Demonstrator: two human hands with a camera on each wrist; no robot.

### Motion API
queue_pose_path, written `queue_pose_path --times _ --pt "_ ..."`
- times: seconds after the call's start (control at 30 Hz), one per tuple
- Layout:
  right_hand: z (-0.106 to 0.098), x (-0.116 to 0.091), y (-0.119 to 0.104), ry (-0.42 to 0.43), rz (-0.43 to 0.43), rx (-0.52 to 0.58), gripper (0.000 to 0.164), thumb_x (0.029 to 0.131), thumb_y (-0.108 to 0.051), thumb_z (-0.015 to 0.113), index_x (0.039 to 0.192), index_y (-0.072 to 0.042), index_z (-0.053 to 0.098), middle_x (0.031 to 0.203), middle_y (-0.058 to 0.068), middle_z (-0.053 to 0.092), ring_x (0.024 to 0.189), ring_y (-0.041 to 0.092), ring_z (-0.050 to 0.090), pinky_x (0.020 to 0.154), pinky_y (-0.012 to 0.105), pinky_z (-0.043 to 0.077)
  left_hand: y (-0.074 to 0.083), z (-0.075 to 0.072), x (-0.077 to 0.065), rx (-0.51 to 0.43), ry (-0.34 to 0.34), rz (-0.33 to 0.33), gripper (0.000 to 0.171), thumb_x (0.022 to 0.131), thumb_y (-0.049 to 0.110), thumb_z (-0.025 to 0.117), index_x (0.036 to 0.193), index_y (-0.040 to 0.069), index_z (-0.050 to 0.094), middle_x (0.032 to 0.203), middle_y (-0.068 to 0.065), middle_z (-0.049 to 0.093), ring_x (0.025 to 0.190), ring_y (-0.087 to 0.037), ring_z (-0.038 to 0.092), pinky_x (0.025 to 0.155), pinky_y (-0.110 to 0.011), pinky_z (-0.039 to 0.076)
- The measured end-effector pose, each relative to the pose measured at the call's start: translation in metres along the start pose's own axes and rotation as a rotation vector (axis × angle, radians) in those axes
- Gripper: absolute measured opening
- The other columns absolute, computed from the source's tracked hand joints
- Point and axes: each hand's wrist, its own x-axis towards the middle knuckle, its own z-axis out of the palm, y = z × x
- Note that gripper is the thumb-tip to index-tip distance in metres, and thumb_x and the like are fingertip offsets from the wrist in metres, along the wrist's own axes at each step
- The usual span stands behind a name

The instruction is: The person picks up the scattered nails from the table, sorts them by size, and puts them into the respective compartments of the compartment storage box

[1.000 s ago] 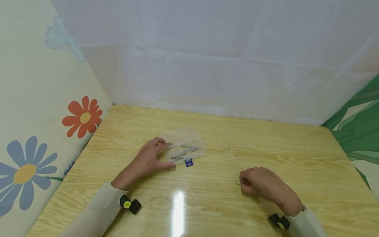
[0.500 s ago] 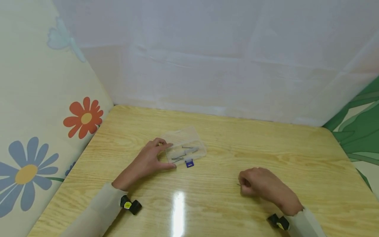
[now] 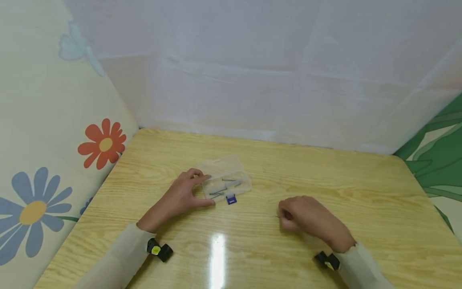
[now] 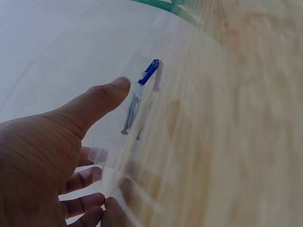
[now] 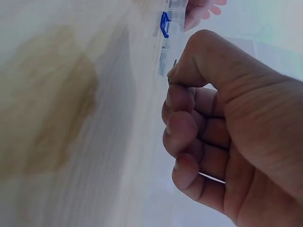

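Note:
A clear plastic box (image 3: 247, 184) with a blue latch (image 3: 231, 199) lies left of the table's middle, its lid (image 3: 223, 163) folded back. Several grey nails (image 3: 218, 192) rest in its compartments. My left hand (image 3: 182, 192) holds the box at its left end, thumb along the near side and fingers at the far side. To the right of the box, low over the table, my right hand (image 3: 312, 220) pinches a thin dark nail (image 5: 175, 62) between thumb and index finger. Only the nail's tip shows; the fingers hide the rest. The other fingers are curled in.
The wooden table (image 3: 346, 180) ends at a white cloth backdrop (image 3: 252, 80). A flower-printed panel (image 3: 43, 120) stands along the left, and green leaf print (image 3: 440, 156) along the right. A bright light reflection (image 3: 217, 257) lies on the near tabletop.
My right hand has moved left and slightly away from me with the nail, nearer the box. The left hand and the box have stayed in place.

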Motion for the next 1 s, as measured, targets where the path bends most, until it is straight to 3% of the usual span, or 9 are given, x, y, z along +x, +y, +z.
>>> queue_pose_path --times 0.43,1.0 --pt "0.002 0.04 0.01 -0.024 -0.041 0.024 0.032 0.078 0.004 0.062 0.07 -0.025 0.05 0.066 -0.016 0.039 0.06 0.0 0.037 0.059 0.025 0.038 0.0 0.0 0.0 0.009 -0.004 -0.012 0.083 0.078 0.053 0.087 0.143 0.008 0.062 0.133 -0.011 0.053 0.112 -0.032 0.051 0.091 -0.053 0.045" --pt "-0.007 0.088 0.004 -0.063 -0.064 0.005 0.025 0.081 0.0 0.061 0.072 -0.022 0.053 0.065 -0.012 0.044 0.059 0.003 0.041 0.059 0.027 0.04 -0.002 0.002 0.002 0.013 -0.008 -0.015 0.083 0.078 0.054 0.087 0.144 0.009 0.062 0.133 -0.011 0.053 0.113 -0.032 0.051 0.092 -0.053 0.045"
